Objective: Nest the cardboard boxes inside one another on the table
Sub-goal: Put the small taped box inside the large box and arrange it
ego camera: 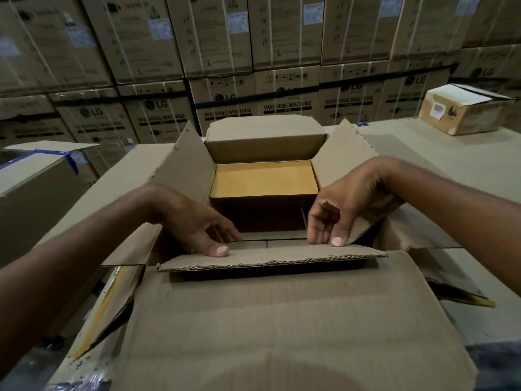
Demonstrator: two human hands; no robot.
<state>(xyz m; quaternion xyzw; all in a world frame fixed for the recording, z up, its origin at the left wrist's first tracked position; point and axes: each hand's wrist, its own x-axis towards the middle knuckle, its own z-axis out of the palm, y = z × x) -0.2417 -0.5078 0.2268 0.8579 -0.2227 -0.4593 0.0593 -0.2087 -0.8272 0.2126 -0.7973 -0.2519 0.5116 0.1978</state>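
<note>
An open inner cardboard box (265,148) sits inside a larger outer cardboard box (282,320) whose wide near flap spreads toward me. The inner box shows a yellow-lit inside wall (263,179) and its side flaps stand up. Its near flap (270,256) has a torn corrugated edge and lies almost flat. My left hand (197,230) pinches that flap at its left end, thumb on top. My right hand (335,221) pinches the same flap at its right end, fingers curled under.
A smaller closed box (462,111) stands on the table (451,165) at the back right. A taped box with blue tape (36,179) is at the left. Stacked washing-machine cartons (225,52) form a wall behind.
</note>
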